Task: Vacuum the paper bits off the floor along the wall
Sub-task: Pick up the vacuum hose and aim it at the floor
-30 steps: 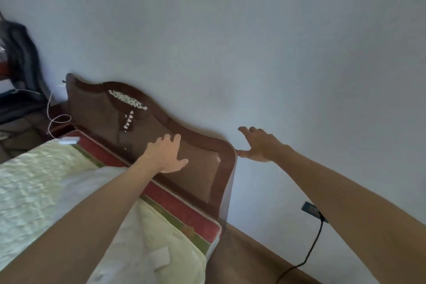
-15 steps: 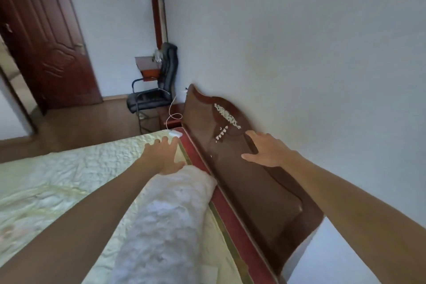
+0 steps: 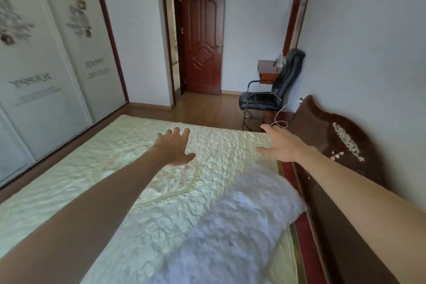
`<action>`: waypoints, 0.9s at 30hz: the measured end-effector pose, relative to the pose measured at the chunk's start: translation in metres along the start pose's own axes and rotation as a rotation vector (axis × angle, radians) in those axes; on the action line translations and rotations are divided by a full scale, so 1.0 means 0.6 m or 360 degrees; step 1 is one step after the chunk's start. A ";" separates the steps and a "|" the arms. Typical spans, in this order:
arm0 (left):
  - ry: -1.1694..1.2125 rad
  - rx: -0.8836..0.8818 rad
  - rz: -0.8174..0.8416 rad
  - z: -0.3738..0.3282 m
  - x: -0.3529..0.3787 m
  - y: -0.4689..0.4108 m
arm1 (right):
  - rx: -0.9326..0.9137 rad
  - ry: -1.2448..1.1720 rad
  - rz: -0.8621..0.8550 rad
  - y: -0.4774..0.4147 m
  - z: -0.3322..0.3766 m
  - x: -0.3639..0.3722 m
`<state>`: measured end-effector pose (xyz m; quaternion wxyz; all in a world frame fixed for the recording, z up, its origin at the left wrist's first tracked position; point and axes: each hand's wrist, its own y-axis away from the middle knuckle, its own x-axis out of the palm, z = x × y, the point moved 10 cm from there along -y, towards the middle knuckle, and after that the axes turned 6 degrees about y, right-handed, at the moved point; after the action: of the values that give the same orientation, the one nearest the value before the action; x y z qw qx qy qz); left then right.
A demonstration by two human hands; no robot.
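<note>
View has swung left since half a second ago: wall (image 3: 357, 41) and headboard (image 3: 334, 145) now sit at the right edge, with door (image 3: 202, 37) and wardrobe (image 3: 46, 64) come into sight. The left hand (image 3: 175, 148), then at the pillow (image 3: 242, 214) end, is now over the bedspread (image 3: 115, 168), and the right hand (image 3: 280, 145) has left the headboard for the bedspread's far corner. Both hands spread wide, fingers straight, holding nothing; floor (image 3: 207, 110) shows only beyond the bedspread, well ahead of both hands, running past the chair (image 3: 265, 99) along the wall, paper bits there too small to tell.
</note>
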<state>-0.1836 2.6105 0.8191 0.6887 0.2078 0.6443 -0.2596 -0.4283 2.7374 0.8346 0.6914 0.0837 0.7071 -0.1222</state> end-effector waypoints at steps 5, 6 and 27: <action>0.0026 -0.0310 0.0001 0.195 0.002 0.105 | -0.0329 0.0021 -0.0030 -0.063 0.213 -0.013; 0.0027 -0.0366 0.0000 0.232 0.005 0.130 | -0.0394 0.0019 -0.0032 -0.070 0.258 -0.013; 0.0011 -0.1039 0.0050 0.747 0.047 0.643 | -0.1102 0.0001 -0.0070 0.016 1.014 -0.011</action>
<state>0.4084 2.6303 0.8100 0.7207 -0.0132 0.6925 -0.0279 0.1570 2.5714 0.8320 0.6758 -0.1710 0.7084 0.1100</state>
